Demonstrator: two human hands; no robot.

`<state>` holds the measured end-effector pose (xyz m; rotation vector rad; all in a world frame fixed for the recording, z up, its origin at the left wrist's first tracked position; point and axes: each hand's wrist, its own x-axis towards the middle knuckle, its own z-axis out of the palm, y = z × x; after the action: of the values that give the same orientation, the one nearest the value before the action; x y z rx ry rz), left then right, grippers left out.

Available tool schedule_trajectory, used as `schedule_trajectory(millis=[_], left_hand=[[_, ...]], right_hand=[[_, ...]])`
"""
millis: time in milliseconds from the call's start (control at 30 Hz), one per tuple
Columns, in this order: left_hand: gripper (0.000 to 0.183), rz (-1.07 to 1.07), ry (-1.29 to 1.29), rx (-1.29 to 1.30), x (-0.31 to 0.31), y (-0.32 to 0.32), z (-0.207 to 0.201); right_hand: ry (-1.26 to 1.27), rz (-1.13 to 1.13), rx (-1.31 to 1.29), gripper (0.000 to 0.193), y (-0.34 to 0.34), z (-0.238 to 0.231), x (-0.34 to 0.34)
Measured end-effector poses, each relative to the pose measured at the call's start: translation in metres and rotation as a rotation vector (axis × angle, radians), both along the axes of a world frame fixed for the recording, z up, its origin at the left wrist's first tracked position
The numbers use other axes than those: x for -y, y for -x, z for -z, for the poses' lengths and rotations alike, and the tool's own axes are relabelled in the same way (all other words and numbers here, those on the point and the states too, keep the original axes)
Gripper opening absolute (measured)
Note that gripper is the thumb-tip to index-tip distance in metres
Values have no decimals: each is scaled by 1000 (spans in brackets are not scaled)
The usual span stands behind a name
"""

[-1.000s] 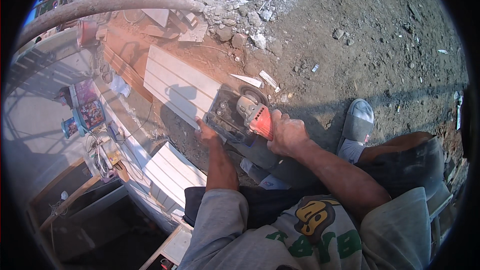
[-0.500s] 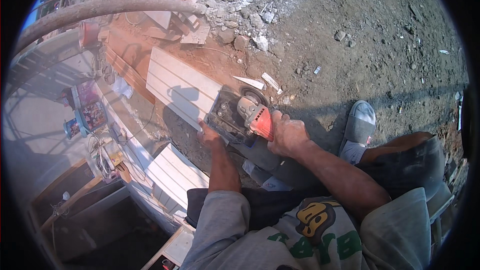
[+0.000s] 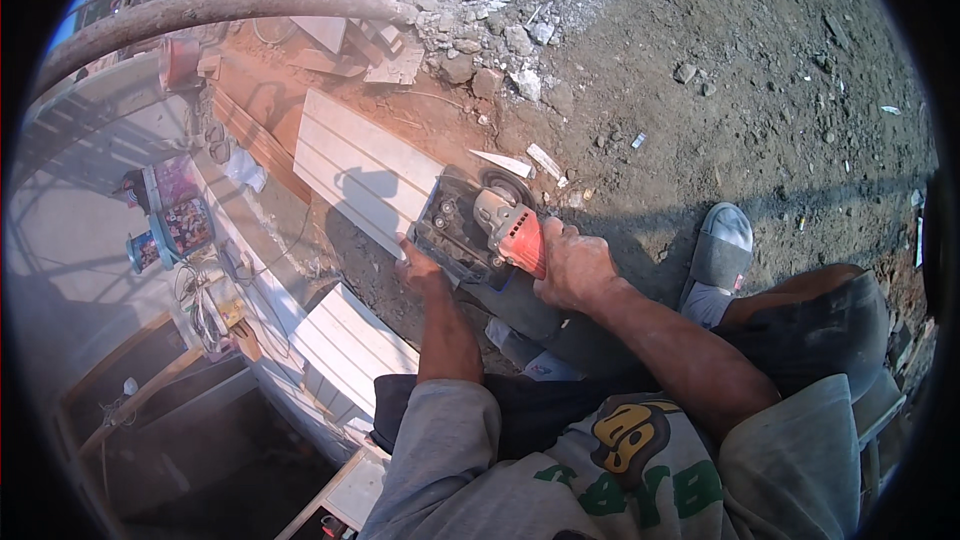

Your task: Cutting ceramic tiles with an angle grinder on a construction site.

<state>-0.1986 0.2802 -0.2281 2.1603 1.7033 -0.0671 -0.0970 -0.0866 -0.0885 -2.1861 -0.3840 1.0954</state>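
My right hand [image 3: 578,265] is wrapped round the red body of an angle grinder [image 3: 522,238]. Its round disc [image 3: 508,186] sits at the far side of the tool, close to the right end of a pale board with dark stripes [image 3: 365,165]. At that board's near edge is my left hand [image 3: 420,268], closed on it with the thumb side uppermost; the fingertips underneath are hidden. Between the two hands lies a dark, blue-edged plastic thing [image 3: 455,225], partly covered by the grinder. Its kind I cannot make out.
More striped boards [image 3: 350,345] lie at the near left, beside a ledge with tangled cables [image 3: 200,305]. White offcuts [image 3: 500,162] are on the dirt past the grinder. Wood scraps [image 3: 355,0] and rubble [image 3: 520,40] lie farther off. A curved pole [image 3: 220,15] crosses the upper left.
The view has shifted very slightly. Both hands, the grinder and the striped board stay almost where they were.
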Motion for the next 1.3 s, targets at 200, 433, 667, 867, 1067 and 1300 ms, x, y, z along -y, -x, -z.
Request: schedule_trajectory(millis=[200,433,667,867,1067,1300], left_hand=[[65,74,1,-112,-20,12,21],[65,-118,-7,141,40,-20,-2],[87,-300,-60,306,38,-25,-17],[84,-323,66,421,38,-21,1],[91,-300,-85,352,36,-20,-6],[93,-229,-72,511,43,-14,-23]], right_hand=[[-4,12,11,51,2,6,-2],[-9,48,23,54,6,20,4],[-52,41,59,50,5,12,0],[-43,60,52,50,6,21,2],[-63,50,72,51,7,17,-2],[-129,72,150,52,11,19,-6]])
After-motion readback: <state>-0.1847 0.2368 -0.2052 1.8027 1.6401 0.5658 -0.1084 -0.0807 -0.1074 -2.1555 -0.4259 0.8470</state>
